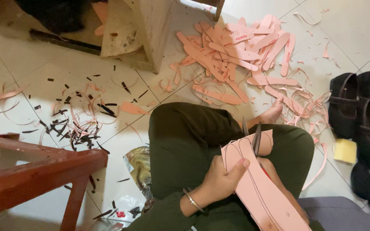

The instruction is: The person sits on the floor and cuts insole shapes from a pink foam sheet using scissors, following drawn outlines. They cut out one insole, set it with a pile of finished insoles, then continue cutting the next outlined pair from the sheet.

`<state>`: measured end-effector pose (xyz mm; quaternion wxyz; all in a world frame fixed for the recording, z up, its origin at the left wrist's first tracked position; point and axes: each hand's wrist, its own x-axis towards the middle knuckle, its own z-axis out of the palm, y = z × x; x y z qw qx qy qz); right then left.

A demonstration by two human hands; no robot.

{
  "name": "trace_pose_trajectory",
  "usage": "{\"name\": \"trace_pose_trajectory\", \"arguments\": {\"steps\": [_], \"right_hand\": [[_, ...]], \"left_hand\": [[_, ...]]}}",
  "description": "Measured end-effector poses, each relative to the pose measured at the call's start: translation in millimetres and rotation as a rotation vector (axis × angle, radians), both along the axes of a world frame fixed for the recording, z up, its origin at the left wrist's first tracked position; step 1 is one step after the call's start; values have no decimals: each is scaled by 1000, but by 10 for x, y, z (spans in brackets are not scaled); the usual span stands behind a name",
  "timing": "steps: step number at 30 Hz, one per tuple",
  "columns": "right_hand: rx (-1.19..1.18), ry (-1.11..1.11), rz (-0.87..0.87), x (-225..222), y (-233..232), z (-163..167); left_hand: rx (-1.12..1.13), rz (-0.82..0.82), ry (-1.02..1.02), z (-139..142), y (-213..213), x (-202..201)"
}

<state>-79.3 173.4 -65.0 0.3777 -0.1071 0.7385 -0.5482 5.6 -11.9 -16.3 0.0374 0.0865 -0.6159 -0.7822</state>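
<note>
My left hand (220,182) grips a pink sheet (260,194) marked with drawn sole outlines, thumb on top, a bangle on the wrist. My right hand (272,167) is mostly hidden behind the sheet and holds scissors (253,136), whose open blades cut into the sheet's upper edge. I sit cross-legged on the tiled floor in dark green trousers (185,137), one bare foot (273,113) showing past my knee.
A pile of cut pink sole shapes (236,53) lies ahead, with thin pink trimmings around it. Black and pink scraps (76,122) litter the floor at left. A red wooden stool (35,171) stands lower left, black shoes (365,124) and a yellow sponge (344,150) at right.
</note>
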Motion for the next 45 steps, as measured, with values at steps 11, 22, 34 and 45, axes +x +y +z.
{"name": "trace_pose_trajectory", "arguments": {"steps": [11,22,34,45], "right_hand": [[-54,17,-37,17,26,-18],[-371,-319,-275,-260,395,192],[-727,-107,-657,-520,949,-385],[-291,267,-669,-550,1036,39]], "left_hand": [[112,17,-67,34,13,42],[219,581,103,-139,-478,-98],[510,-54,-43,-79,-573,-66],[-44,-706,-68,-130,-905,-4]]}}
